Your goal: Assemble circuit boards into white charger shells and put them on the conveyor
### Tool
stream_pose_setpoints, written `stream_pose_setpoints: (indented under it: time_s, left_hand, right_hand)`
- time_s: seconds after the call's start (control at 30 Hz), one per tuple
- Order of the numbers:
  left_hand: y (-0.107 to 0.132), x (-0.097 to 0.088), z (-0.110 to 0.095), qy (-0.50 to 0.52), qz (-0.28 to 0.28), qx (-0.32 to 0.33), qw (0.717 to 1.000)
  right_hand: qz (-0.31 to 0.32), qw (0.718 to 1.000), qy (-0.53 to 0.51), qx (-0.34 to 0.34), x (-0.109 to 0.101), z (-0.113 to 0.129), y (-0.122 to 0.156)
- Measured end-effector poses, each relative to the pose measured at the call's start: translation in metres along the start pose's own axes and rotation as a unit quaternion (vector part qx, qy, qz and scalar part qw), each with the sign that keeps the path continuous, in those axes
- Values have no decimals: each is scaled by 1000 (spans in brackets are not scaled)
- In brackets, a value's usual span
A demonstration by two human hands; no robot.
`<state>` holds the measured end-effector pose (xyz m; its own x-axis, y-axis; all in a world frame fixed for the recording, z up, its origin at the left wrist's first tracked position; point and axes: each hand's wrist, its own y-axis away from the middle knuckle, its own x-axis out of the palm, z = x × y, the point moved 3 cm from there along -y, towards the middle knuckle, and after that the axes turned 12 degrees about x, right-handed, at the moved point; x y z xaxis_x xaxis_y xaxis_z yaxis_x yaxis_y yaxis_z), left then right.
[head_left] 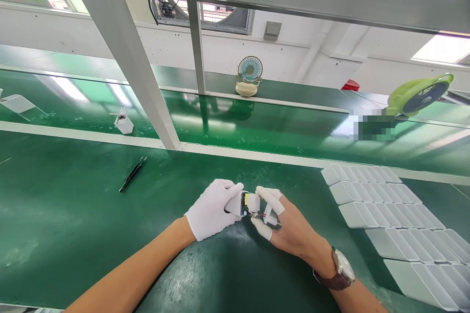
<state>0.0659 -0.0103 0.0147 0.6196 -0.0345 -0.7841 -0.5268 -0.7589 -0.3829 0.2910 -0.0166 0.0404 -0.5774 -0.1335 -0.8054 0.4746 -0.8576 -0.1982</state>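
Observation:
My left hand (215,210), in a white glove, is closed around a white plastic housing (235,204). Out of its right end sticks a circuit board (246,200) with a yellow and a white block on it. My right hand (282,217) has white finger cots on its fingertips. Its thumb and fingers curve around a small white plastic part (270,215) with a dark piece beside it. Thin red and dark wires run between this part and the board. Part of the housing is hidden by the left fingers.
Rows of white plastic housings (389,215) stand at the right. Black tweezers (132,174) lie at the left. On the conveyor behind the rail sits a white part (124,123). A small fan (250,71) and a green fan (418,95) stand farther back; a slanted post (125,54) rises nearby.

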Motion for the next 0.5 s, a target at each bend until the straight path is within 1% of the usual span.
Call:
stream_pose_setpoints:
  time_s: [0.37, 0.5]
  left_hand:
    - [-4, -2, -2, 10, 9, -2, 1000]
    - [-4, -3, -3, 7, 3, 0, 1000]
  right_hand:
    - [-8, 1000, 11, -16, 1, 0, 0]
    - [-15, 999, 19, -23, 2, 0, 0]
